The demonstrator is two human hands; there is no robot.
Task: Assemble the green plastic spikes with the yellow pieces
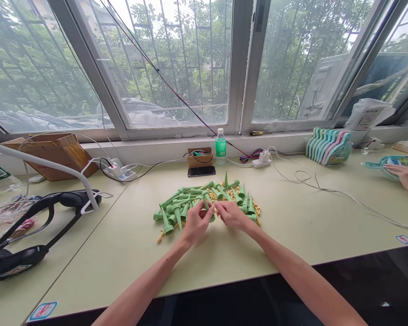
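Note:
Over the near side of a pile on the table, my left hand is closed around a green plastic watering spike, a hollow cone with a ribbed collar. My right hand meets it from the right, thumb and forefinger pinched on a small pale yellow piece at the spike. Fingers cover much of both parts. Around and behind my hands lie many more green spikes, mixed with small yellow plastic pieces that show at the pile's edges.
Behind the pile are a black phone, a small cardboard box and a water bottle. Cables cross the right side. A black headset lies left. Pastel plastic items stand right, near another person's hand.

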